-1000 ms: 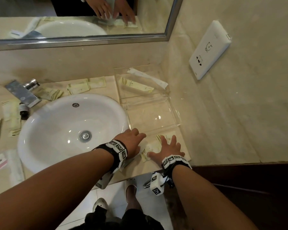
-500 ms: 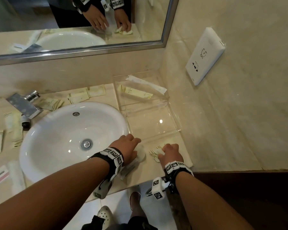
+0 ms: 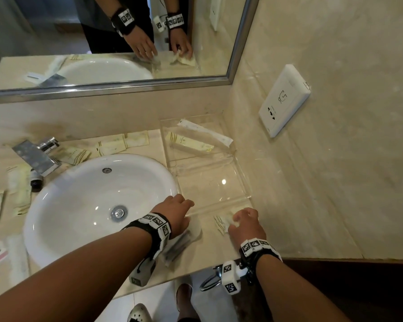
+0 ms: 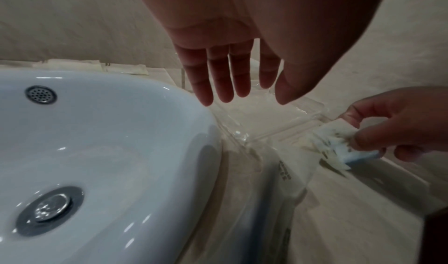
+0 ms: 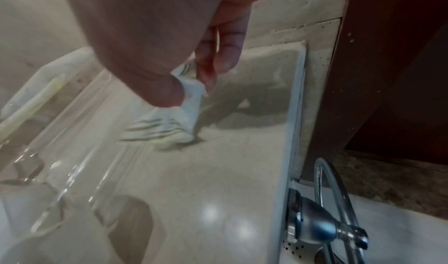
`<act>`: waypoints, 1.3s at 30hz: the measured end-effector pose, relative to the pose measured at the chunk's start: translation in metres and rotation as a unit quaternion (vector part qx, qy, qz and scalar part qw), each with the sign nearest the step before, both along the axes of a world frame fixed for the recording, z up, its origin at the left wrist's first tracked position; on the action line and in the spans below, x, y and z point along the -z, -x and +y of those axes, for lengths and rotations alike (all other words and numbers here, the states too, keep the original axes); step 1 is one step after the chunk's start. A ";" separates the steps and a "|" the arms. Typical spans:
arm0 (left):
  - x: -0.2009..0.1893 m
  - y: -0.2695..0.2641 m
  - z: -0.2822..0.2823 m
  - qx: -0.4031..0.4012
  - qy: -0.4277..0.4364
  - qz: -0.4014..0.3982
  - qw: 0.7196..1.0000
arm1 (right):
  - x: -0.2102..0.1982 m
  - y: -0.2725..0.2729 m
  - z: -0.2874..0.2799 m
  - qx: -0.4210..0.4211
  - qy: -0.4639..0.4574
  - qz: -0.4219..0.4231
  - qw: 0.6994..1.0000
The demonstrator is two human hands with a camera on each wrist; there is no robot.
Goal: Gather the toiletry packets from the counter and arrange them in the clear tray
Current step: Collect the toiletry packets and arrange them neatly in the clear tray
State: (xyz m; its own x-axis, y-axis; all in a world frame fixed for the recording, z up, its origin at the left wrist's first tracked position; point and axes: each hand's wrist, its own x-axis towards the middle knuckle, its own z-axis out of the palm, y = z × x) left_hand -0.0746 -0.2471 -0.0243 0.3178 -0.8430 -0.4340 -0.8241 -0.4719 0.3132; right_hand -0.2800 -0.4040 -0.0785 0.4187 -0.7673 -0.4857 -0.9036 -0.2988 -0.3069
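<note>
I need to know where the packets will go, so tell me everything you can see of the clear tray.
The clear tray is a transparent, glossy, plastic-looking rectangular box with low walls, sitting flat on the beige counter between the sink and the side wall, its far end at the back wall. A clear divider splits it: the far compartment holds a cream packet and a long white packet; the near one shows nothing inside. The left hand hovers at its near left corner; contact is unclear.
</note>
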 end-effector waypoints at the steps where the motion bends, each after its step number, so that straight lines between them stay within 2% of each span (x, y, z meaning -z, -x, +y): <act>1: 0.000 -0.001 0.000 -0.003 -0.002 -0.001 1.000 | 0.004 -0.001 -0.003 0.012 -0.008 0.010 1.000; 5: 0.002 -0.003 0.000 -0.013 -0.003 -0.001 1.000 | 0.010 -0.007 -0.010 0.042 -0.032 0.025 0.998; 10: 0.003 -0.006 0.004 -0.023 -0.016 -0.002 1.000 | 0.011 -0.013 -0.020 0.129 -0.076 0.047 0.988; 12: 0.003 -0.006 0.003 -0.023 -0.021 -0.002 1.000 | 0.009 -0.013 -0.020 0.129 -0.079 0.060 0.987; 17: 0.002 -0.005 0.000 -0.024 -0.021 -0.001 0.999 | 0.010 -0.014 0.000 0.035 0.034 0.074 0.996; 24: 0.003 -0.005 -0.007 -0.022 -0.020 -0.002 1.000 | 0.006 -0.013 0.000 0.015 0.001 0.054 0.998; 28: 0.003 -0.006 -0.011 -0.019 -0.014 -0.004 1.000 | 0.006 -0.005 0.010 0.026 0.047 0.014 0.998; 30: 0.002 -0.007 -0.012 -0.017 -0.013 -0.005 1.000 | 0.008 -0.005 0.015 0.002 0.057 0.004 0.998; 36: 0.003 -0.008 -0.008 -0.015 -0.017 -0.006 1.000 | 0.015 -0.008 0.031 -0.127 0.069 0.067 0.987; 39: 0.005 -0.009 -0.007 -0.017 -0.016 -0.008 1.000 | 0.015 -0.010 0.025 -0.143 0.059 0.096 0.983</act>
